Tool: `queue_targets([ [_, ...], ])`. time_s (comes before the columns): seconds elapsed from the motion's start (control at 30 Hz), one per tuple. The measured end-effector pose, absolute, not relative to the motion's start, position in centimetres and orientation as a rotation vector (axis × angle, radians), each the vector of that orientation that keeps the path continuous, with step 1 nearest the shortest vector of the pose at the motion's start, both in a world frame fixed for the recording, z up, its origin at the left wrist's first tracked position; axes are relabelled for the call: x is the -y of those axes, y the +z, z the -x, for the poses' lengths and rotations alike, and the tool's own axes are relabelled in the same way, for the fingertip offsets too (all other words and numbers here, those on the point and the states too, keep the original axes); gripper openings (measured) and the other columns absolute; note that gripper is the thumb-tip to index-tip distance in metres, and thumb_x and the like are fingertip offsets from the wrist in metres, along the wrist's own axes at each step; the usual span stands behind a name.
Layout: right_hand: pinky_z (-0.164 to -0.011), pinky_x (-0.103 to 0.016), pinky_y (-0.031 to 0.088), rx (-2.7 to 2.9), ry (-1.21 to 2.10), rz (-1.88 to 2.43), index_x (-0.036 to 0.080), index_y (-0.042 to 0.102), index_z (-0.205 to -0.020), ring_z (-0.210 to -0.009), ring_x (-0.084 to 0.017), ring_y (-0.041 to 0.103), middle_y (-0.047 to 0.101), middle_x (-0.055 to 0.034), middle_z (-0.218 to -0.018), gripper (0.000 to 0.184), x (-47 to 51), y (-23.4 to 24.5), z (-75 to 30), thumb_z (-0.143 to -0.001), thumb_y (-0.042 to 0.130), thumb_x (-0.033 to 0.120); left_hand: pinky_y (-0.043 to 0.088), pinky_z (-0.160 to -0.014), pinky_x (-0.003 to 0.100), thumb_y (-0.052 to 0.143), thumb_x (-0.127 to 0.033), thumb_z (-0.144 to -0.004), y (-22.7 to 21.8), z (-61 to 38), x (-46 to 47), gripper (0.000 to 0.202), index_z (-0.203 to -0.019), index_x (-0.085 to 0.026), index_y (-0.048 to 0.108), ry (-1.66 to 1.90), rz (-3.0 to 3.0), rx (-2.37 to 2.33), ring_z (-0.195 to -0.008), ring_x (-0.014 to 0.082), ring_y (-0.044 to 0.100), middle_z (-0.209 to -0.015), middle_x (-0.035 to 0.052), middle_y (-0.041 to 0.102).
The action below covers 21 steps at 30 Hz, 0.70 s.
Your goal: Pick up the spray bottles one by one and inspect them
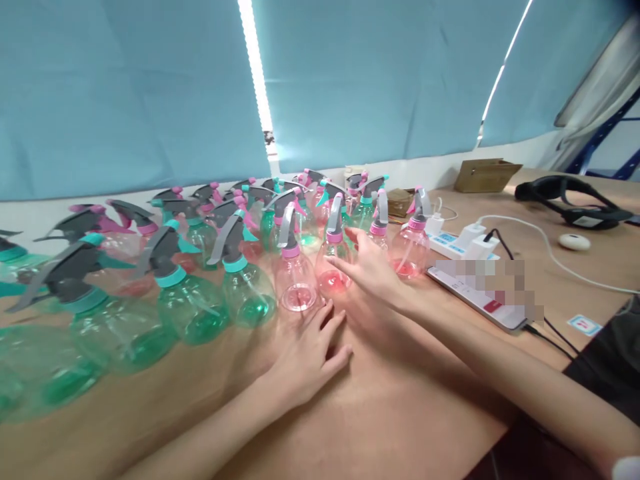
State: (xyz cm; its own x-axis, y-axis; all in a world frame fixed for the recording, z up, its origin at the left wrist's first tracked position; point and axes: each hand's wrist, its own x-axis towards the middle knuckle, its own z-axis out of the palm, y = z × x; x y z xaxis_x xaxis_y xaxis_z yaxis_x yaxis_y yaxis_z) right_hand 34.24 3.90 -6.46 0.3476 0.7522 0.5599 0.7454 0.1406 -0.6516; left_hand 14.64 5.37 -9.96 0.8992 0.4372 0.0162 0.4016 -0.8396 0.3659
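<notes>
Several trigger spray bottles stand in rows on the table, some with pink collars, others with turquoise ones. My left hand (310, 357) rests low over the tabletop, fingers spread, its fingertips by the base of a clear pink spray bottle (296, 280). My right hand (373, 270) is at the right side of another pink spray bottle (334, 275), thumb and index finger apart; whether they touch it I cannot tell. To the right of that hand is a further pink spray bottle (411, 250). A green spray bottle (249, 293) stands left of the pink ones.
A phone (465, 287) with cables lies right of my right forearm, near a white power strip (450, 245) with plugged-in chargers. Farther right are a black headset (570, 203), a white oval object (574, 242) and a cardboard box (487, 177). Blue blinds (150, 93) hang behind the table.
</notes>
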Motion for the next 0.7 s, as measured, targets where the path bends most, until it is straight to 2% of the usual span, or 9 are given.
queue_targets([
  [0.13, -0.103, -0.053, 0.044, 1.410, 0.039, 1.583, 0.019, 0.050, -0.132, -0.124, -0.034, 0.055, 0.061, -0.0160, -0.128, 0.058, -4.6, -6.4, -34.3, -0.083, 0.070, 0.044, 0.034, -0.114, 0.058, 0.046, -0.043, -0.096, -10.4, -14.7, -5.8, 0.055, -0.145, -0.017, 0.042, 0.168, -2.713, -0.631, -0.144, 0.0340, 0.034, -0.157, 0.0181, 0.035],
  [0.47, -0.084, -0.048, 0.051, 1.514, 0.035, 1.593, 0.018, 0.057, -0.109, -0.095, -0.031, 0.063, 0.065, -0.0118, -0.105, 0.041, -3.7, -6.7, -35.9, -0.082, 0.070, 0.046, 0.039, -0.110, 0.058, 0.048, -0.039, -0.096, -10.6, -14.7, -5.6, 0.048, -0.138, -0.016, 0.048, 0.260, -2.699, -0.596, -0.139, 0.0361, 0.041, -0.152, 0.0191, 0.042],
  [0.57, -0.084, -0.047, 0.051, 1.573, 0.048, 1.587, 0.019, 0.057, -0.107, -0.096, -0.030, 0.063, 0.066, -0.0103, -0.105, 0.039, -2.6, -6.5, -36.2, -0.082, 0.070, 0.047, 0.045, -0.103, 0.054, 0.048, -0.030, -0.095, -10.3, -14.6, -5.4, 0.028, -0.118, -0.018, 0.058, 0.358, -2.671, -0.642, -0.125, 0.0336, 0.054, -0.135, 0.0152, 0.058],
  [0.63, -0.086, -0.048, 0.051, 1.602, 0.081, 1.584, 0.020, 0.057, -0.109, -0.099, -0.031, 0.063, 0.065, -0.0101, -0.107, 0.040, -1.7, -6.5, -36.1, -0.083, 0.069, 0.048, 0.050, -0.094, 0.052, 0.046, -0.027, -0.095, -10.1, -14.4, -5.3, 0.018, -0.104, -0.018, 0.058, 0.446, -2.622, -0.710, -0.110, 0.0308, 0.061, -0.117, 0.0117, 0.064],
  [0.7, -0.086, -0.048, 0.051, 1.599, 0.129, 1.580, 0.021, 0.055, -0.113, -0.101, -0.031, 0.063, 0.064, -0.0108, -0.111, 0.044, -0.7, -6.7, -35.7, -0.083, 0.068, 0.051, 0.052, -0.086, 0.049, 0.049, -0.031, -0.095, -10.0, -14.2, -5.3, 0.016, -0.105, -0.020, 0.053, 0.533, -2.553, -0.775, -0.101, 0.0295, 0.064, -0.109, 0.0094, 0.063],
])
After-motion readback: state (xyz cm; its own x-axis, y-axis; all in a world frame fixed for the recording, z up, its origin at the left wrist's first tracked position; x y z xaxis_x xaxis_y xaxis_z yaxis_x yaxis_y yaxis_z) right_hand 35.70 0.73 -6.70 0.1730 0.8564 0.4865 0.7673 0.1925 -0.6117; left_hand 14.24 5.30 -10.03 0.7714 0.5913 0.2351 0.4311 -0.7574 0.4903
